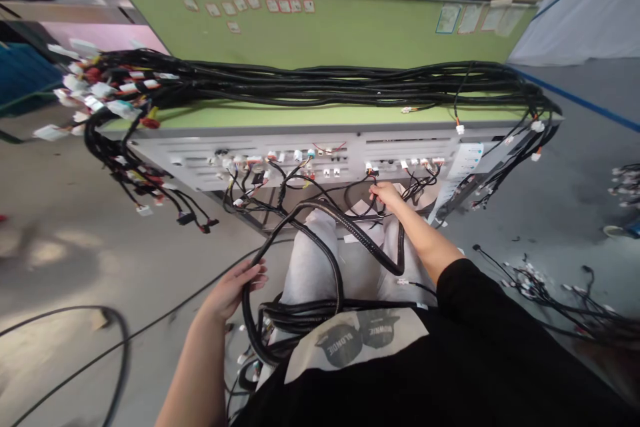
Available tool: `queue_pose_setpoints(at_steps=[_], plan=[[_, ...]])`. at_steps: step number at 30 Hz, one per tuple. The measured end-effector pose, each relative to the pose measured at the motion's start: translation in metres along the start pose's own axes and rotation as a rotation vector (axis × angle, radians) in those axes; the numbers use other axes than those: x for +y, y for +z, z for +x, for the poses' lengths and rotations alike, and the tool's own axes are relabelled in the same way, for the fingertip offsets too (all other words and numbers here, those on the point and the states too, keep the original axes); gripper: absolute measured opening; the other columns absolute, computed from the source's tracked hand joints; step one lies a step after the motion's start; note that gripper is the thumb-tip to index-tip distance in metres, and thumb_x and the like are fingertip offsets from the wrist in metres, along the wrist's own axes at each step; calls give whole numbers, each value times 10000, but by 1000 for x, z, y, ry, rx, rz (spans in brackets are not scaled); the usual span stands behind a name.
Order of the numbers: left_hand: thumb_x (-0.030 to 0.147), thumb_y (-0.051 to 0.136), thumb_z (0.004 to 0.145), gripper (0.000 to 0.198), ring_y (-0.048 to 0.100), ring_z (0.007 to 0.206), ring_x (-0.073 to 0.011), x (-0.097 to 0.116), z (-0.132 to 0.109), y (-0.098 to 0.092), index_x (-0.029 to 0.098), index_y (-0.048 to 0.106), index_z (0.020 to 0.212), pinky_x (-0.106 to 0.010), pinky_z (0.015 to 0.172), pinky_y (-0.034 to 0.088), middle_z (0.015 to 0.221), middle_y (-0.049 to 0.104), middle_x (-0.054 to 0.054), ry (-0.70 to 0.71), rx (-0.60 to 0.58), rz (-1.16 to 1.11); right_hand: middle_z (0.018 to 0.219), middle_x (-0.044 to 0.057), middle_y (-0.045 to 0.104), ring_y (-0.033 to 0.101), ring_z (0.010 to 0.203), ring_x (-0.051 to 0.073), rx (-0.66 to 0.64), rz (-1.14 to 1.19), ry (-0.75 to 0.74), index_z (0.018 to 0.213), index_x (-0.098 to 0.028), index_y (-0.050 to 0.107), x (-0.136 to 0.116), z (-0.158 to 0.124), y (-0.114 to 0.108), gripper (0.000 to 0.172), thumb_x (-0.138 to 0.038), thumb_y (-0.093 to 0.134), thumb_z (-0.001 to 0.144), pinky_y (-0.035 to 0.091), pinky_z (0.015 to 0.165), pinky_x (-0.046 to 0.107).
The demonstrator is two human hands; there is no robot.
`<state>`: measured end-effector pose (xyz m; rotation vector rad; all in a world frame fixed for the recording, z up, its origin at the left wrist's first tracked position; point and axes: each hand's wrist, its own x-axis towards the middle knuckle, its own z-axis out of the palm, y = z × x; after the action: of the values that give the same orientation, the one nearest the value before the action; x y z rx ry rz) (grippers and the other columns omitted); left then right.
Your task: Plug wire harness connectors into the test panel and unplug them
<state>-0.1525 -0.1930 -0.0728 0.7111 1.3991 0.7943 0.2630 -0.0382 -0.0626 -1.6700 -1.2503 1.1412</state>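
"What is being worn at lower right?"
"A black, short-sleeved T-shirt (465,353) is being worn."
"And what is being shown at lower centre?"
"A pale printed panel (305,357) is being shown, with dark glasses (345,347) lettered 'BLONDIE'; above it, light grey trousers (311,257) are being worn."

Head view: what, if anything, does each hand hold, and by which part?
Left hand: a thick black sheathed cable, by a curved stretch. Right hand: at thin black wires; grip unclear.

Green bench (300,115) beyond the right hand (386,194), long bundle of black cables (300,85) lying along its top; grey floor (565,213), right of that hand, bearing a loose wire pile (543,293).
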Motion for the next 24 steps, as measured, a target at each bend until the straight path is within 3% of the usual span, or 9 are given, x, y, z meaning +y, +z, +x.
queue_pose_setpoints(at_steps=[4,8,13,19,24], plan=[[205,687,700,324,624,679,-126,0,1,4,119,585,996,-221,608,541,858,614,-57,4,23,-2,498,-9,577,412,407,59,-18,25,17,549,-151,567,1,13,2,231,-226,566,768,307,439,187],[219,702,685,355,629,679,-128,-4,-4,-2,128,581,1006,-228,616,543,858,621,-54,-2,26,-15,660,7,647,495,505,63,-83,145,8,714,-150,613,-4,15,0,164,-266,539,803,382,498,178],[237,712,677,371,631,683,-126,-9,-6,-8,138,582,1010,-226,619,543,858,627,-48,-8,18,-33,609,-10,599,468,474,42,10,342,-23,769,-134,592,-5,13,3,195,-280,484,841,387,491,161],[172,700,672,348,633,654,-127,-6,-4,0,122,583,996,-232,595,546,828,631,-52,-4,52,-33,532,-31,567,476,457,55,116,240,-35,729,-156,593,0,14,10,233,-375,542,792,353,451,153],[185,705,670,341,628,648,-122,-3,-5,4,114,584,981,-220,580,536,823,625,-52,-14,57,-13,502,-27,547,477,434,64,120,136,-38,749,-163,589,-1,10,13,295,-431,481,812,354,432,160]])
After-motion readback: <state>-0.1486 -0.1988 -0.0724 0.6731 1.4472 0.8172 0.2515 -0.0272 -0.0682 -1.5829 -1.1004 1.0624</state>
